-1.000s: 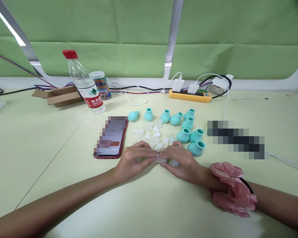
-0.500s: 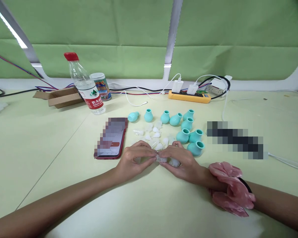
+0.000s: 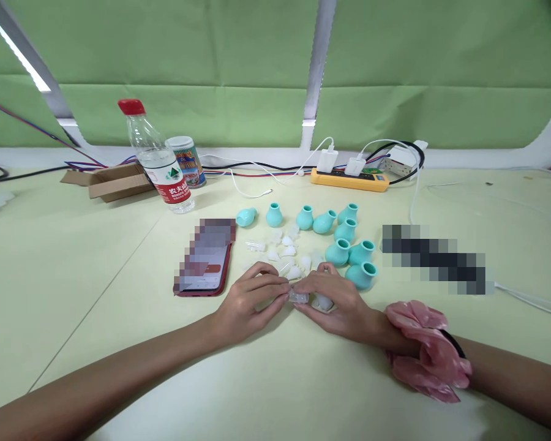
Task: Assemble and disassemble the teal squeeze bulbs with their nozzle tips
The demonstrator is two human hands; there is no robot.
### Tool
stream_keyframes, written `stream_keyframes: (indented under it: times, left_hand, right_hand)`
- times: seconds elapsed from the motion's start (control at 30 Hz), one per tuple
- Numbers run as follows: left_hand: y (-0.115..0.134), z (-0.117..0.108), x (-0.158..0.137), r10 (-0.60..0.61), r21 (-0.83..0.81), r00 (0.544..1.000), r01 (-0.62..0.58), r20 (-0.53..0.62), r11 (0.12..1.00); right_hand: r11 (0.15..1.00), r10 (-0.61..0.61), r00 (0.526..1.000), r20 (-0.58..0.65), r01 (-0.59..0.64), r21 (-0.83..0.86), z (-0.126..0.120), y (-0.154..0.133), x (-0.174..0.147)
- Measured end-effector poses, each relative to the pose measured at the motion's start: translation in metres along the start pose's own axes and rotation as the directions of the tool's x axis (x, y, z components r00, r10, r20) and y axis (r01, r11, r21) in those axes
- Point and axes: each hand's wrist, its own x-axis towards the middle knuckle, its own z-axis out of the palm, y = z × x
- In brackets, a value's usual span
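Note:
Between my two hands is a small clear plastic tube [image 3: 298,296], held low over the table. My left hand [image 3: 252,300] is closed, thumb and fingertips pinching the tube's left end. My right hand [image 3: 333,297] is closed too, its fingers on the tube from the other side. Under the right palm lies a translucent white piece [image 3: 324,302], partly hidden. Just beyond my fingers are scattered small white tips [image 3: 288,251] and another clear tube [image 3: 256,245]. Several turquoise rubber bulbs [image 3: 338,252] stand or lie behind and to the right of these.
A phone [image 3: 211,257] in a red case lies left of the parts. Farther back are a water bottle [image 3: 169,177], a can [image 3: 188,160], an open cardboard box [image 3: 119,182] and an orange power strip [image 3: 349,179] with chargers and cables. A blurred dark object [image 3: 434,257] lies at right.
Almost nothing differs. Both hands keep their grip on the clear tube, with only a slight shift of the left fingers.

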Motion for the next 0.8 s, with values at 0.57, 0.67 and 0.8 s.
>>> stream_keyframes:
  times: [0.57, 0.67, 0.8]
  left_hand:
    - [-0.0017, 0.0002, -0.0019, 0.035, 0.026, 0.998, -0.036, 0.042, 0.999]
    - [-0.0014, 0.0003, -0.0022, 0.037, 0.010, 0.998, -0.038, 0.056, 0.999]
    - [-0.0015, 0.0006, -0.0024, 0.025, -0.009, 0.998, -0.024, 0.062, 1.000]
  right_hand:
    - [1.000, -0.010, 0.999, -0.036, 0.011, 0.016, 0.0010, -0.0001, 0.0001]
    - [1.000, -0.014, 0.999, -0.044, 0.015, 0.014, 0.0007, -0.0003, 0.0003]
    - [1.000, -0.017, 0.999, -0.050, 0.017, 0.008, 0.0001, -0.0011, 0.0008]
